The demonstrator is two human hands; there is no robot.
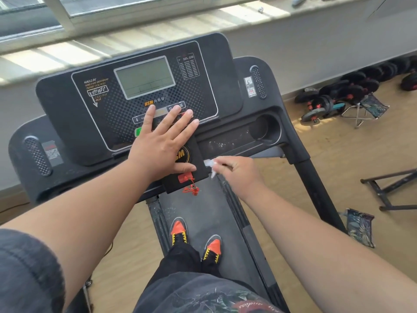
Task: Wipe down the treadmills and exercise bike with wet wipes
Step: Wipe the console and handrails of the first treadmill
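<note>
Sunlit gym floor surrounds the treadmill (300, 141), where the left hand (162, 141), spread flat on the console (135, 91) buttons, might start the belt (203, 211) underfoot while the right hand (234, 172) pinches a wipe (208, 164).

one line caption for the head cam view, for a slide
Left hand flat on the treadmill console while the right hand pinches a wet wipe at its lower edge.
</note>
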